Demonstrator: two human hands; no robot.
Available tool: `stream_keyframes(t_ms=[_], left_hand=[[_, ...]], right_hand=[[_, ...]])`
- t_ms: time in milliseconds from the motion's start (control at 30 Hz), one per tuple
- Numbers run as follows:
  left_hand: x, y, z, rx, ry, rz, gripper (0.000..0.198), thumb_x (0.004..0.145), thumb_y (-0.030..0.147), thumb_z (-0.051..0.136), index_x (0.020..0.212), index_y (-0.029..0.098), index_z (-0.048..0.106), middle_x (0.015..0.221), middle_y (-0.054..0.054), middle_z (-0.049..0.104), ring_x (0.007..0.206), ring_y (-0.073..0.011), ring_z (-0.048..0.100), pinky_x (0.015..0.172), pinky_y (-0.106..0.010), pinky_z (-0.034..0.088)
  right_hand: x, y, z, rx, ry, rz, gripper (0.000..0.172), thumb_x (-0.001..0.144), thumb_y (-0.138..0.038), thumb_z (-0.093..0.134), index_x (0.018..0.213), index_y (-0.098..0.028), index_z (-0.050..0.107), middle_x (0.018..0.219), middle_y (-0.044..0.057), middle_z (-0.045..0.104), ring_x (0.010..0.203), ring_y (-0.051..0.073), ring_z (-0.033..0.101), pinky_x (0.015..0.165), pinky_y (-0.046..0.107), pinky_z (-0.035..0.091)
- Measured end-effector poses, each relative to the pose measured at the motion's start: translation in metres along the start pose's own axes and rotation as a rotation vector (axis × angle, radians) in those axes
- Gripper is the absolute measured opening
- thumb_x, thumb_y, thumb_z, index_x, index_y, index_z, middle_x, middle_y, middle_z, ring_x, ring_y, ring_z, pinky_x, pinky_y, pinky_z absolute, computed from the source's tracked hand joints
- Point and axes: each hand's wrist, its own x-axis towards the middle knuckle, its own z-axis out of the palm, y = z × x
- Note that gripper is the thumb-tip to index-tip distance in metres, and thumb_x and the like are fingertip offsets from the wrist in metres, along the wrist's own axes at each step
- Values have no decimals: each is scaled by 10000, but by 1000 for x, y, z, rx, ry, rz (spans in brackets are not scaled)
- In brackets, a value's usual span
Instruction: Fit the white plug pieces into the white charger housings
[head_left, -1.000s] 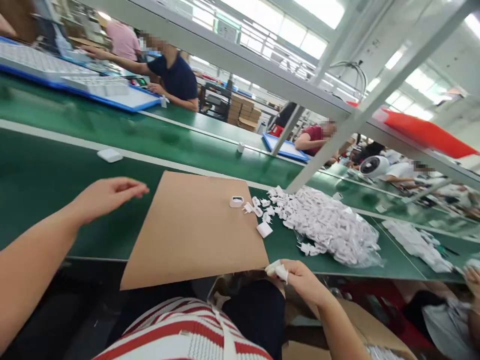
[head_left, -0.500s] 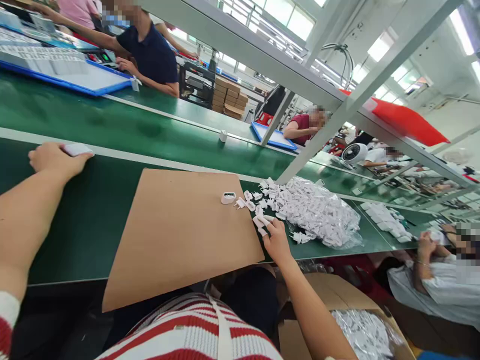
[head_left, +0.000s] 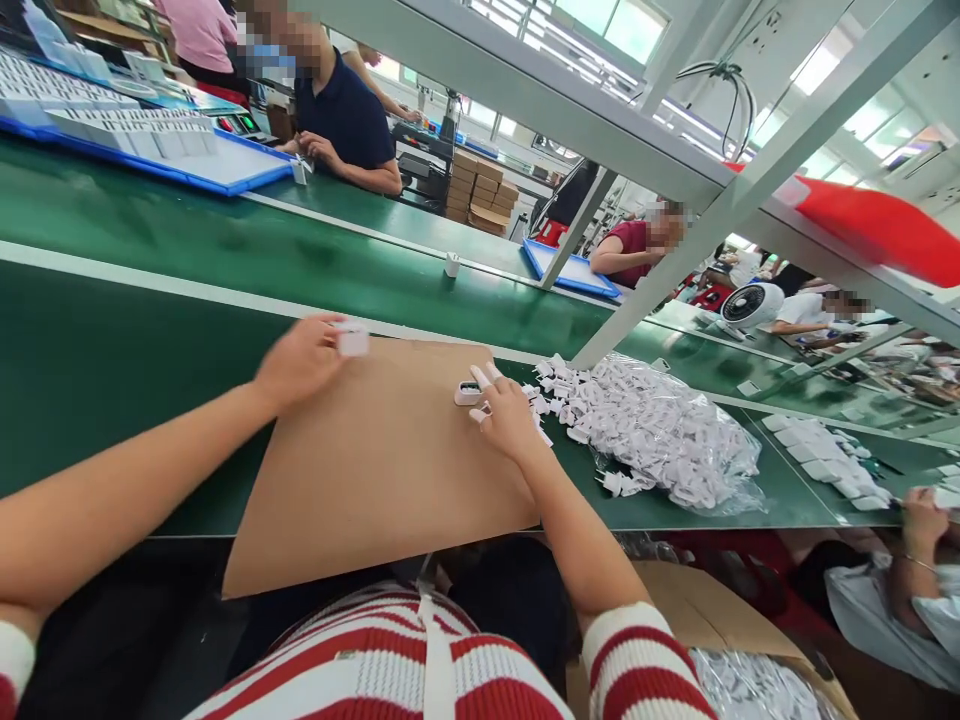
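Observation:
My left hand (head_left: 304, 362) is closed on a small white charger case (head_left: 354, 340), slightly blurred, over the far left corner of the brown cardboard sheet (head_left: 375, 470). Upon the sheet, near its far right edge, lies a white charger housing (head_left: 466, 394) with its open end showing a dark inside. My right hand (head_left: 507, 415), with white covers on its fingertips, reaches around the right end of this housing. Its fingers are apart on either side; whether they touch it I cannot tell. Loose white plug pieces (head_left: 553, 378) lie just right of that hand, partly hidden by it.
A clear bag of white plug parts (head_left: 667, 440) lies right of the sheet. A slanted metal post (head_left: 645, 290) rises behind it. Across the green belt (head_left: 360, 265) a person sits by a blue tray (head_left: 232, 187). An open carton (head_left: 705, 600) stands at lower right.
My left hand has brought the white charger case rightward from the far left to the sheet. My right hand has moved from the loose plugs to the housing. The view has shifted slightly.

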Motion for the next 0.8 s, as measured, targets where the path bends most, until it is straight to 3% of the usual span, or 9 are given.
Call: stream_keyframes(t_ms=[100,233,367,467,567,700,800], left_hand=[[-1,3,39,-9,-54,219,252,984,303,541,1155,118,538,1427,-98,569,1289,-204,547,1131,-357,444],[-9,5,78,-4,-127,299,220,959,304,486,1132,187,556,1420,-124,589,1265,-252,597,1060,-397,496],[-13,3,80,-79,-175,343,301,900,360,611,1150,210,534,1445,-138,554,1292,-259,583,1052,-409,511],[-13,3,78,-146,-211,345,379,856,418,698,1127,208,535,1442,-137,541,1309,-264,566,1048,-391,519],[-12,3,81,-250,-212,260,486,860,436,706,1244,202,523,1359,-116,601,1192,-241,630,1028,-375,534],[-10,2,86,-307,-253,127,448,872,465,686,1233,214,603,1160,-71,697,998,-236,676,901,-366,575],[-7,0,85,-367,-285,100,392,880,472,676,1190,233,652,1129,-62,710,939,-229,677,836,-357,587]], right_hand=[[33,-5,14,125,-126,45,513,864,-97,595,1370,-186,601,1326,115,652,1218,270,584,1069,418,445],[37,0,23,292,-71,79,494,882,-154,597,1375,-168,583,1294,103,654,1215,243,587,1051,382,462],[18,14,7,163,-22,88,596,847,-190,631,1434,-186,527,1369,135,576,1229,300,530,1027,449,451],[10,21,-5,-59,-142,135,526,787,-80,605,1301,-191,635,1228,143,643,1111,334,543,941,477,443],[10,23,-6,-89,-236,152,442,777,-25,549,1161,-196,685,1041,110,682,1001,299,568,869,430,444],[12,26,-1,21,-114,178,355,728,-62,575,1051,-171,676,1044,107,619,969,260,569,868,394,472],[13,29,-3,299,28,274,366,737,-140,595,1090,-167,686,1094,104,630,951,236,599,878,387,511]])
